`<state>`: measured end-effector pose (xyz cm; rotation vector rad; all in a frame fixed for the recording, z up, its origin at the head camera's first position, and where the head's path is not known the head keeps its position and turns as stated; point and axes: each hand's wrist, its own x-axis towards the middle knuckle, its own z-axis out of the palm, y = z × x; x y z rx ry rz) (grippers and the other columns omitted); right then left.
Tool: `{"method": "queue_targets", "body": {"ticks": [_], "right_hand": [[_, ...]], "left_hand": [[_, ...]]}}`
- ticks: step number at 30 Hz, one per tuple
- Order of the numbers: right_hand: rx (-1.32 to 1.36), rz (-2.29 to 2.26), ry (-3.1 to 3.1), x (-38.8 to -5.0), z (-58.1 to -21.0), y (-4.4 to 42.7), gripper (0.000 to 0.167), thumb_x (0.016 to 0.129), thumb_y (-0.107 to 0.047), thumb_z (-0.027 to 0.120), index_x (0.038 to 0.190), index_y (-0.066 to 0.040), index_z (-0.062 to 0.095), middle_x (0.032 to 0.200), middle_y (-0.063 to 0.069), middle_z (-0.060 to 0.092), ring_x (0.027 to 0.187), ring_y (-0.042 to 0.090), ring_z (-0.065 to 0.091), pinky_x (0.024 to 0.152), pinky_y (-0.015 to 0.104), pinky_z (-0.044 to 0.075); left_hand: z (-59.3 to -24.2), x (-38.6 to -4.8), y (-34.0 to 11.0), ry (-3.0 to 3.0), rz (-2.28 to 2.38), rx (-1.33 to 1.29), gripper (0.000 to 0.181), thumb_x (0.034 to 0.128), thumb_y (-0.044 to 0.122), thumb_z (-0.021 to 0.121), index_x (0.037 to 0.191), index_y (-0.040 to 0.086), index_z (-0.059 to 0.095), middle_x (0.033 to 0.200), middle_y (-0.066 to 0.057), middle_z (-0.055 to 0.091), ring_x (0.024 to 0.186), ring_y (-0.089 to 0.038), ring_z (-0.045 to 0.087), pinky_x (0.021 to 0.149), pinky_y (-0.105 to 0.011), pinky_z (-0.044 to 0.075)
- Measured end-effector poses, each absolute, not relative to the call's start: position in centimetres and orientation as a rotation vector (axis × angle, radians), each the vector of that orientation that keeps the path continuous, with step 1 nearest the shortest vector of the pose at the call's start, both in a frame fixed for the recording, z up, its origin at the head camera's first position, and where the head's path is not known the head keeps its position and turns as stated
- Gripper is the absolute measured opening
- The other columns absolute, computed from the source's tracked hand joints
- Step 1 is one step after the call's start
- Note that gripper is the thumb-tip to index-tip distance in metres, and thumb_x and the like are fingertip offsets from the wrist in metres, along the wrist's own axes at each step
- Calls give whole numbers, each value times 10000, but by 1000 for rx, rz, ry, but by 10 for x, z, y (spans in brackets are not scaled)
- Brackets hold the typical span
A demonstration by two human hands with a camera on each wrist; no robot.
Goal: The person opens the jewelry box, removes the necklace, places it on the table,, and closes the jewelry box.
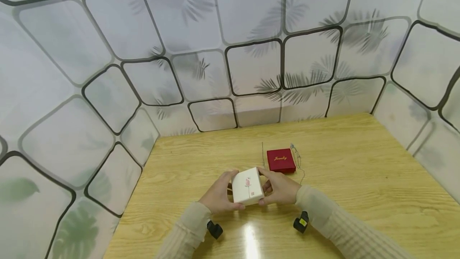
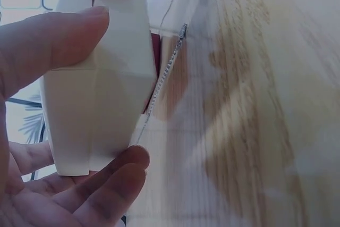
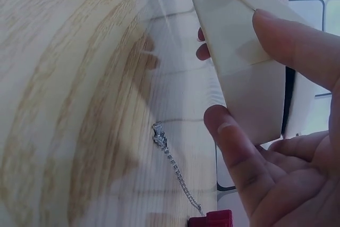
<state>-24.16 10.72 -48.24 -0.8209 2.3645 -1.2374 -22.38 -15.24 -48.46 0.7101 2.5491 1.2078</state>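
Both hands hold a white cardboard box (image 1: 248, 186) with a pink flower printed on its lid. My left hand (image 1: 220, 196) grips its left side, thumb on the near face and fingers around the far edge. The right hand (image 1: 282, 188) grips the opposite side likewise. In the right wrist view the white box (image 3: 244, 83) shows a dark gap along its seam, so the lid sits slightly raised there. Its inside is hidden. Just beyond the hands lies a red jewelry box (image 1: 281, 160) with gold lettering, its lid on.
A thin silver chain (image 1: 263, 154) lies left of the red box. Another chain with a bluish end (image 1: 296, 155) trails along its right side. All rest on a wooden table (image 1: 345, 163), backed by a patterned cloth wall (image 1: 251, 71).
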Motion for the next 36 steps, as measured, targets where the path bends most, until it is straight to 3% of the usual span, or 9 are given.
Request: {"method": "queue_targets", "body": {"ticks": [10, 16, 36], "right_hand": [[-840, -1243, 2340, -241, -483, 108, 1077, 743, -302, 844, 1519, 16, 169, 1394, 121, 474, 931, 120, 619, 819, 309, 520], [-860, -1250, 2339, -240, -485, 107, 1077, 775, -423, 793, 1524, 8, 150, 1333, 126, 513, 950, 139, 617, 834, 325, 521], [-817, -1295, 2324, -240, -482, 104, 1051, 745, -291, 844, 1514, -3, 189, 1122, 78, 597, 911, 200, 600, 794, 349, 512]], "left_hand": [[-485, -222, -154, 2649, 1073, 752, 1044, 694, 311, 879, 1489, 25, 265, 1313, -22, 446, 1092, -166, 525, 921, -344, 491], [-488, -222, -155, 2617, 1111, 744, 1057, 700, 294, 876, 1499, 18, 241, 1352, -39, 411, 1083, -163, 519, 899, -289, 502], [-487, -220, -154, 2656, 1118, 756, 1092, 671, 205, 893, 1518, 52, 221, 1447, -55, 315, 1055, -146, 503, 866, -275, 501]]}}
